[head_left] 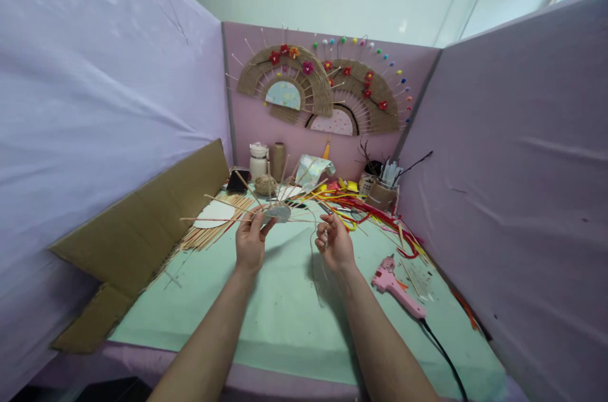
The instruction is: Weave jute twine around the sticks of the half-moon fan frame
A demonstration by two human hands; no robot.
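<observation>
My left hand (251,242) pinches the lower edge of a small half-round fan base (278,214). Thin wooden sticks (244,185) spread out from the base like rays. To the right, my right hand (335,241) is closed, its fingers curled on a thin strand of twine (312,253), which runs towards the fan base and also hangs down over the table. A dark metallic tool (325,207) shows just beyond the right fingertips; whether they touch it I cannot tell. A pink glue gun (398,288) lies on the table, right of my right forearm.
Loose sticks (216,238) and a white half-round piece (215,214) lie left. Behind stand a twine ball (265,185), a white jar (259,161) and a holder (381,195). Red and yellow strips (370,209) lie right. Cardboard (142,225) leans left; finished fans (285,79) hang behind.
</observation>
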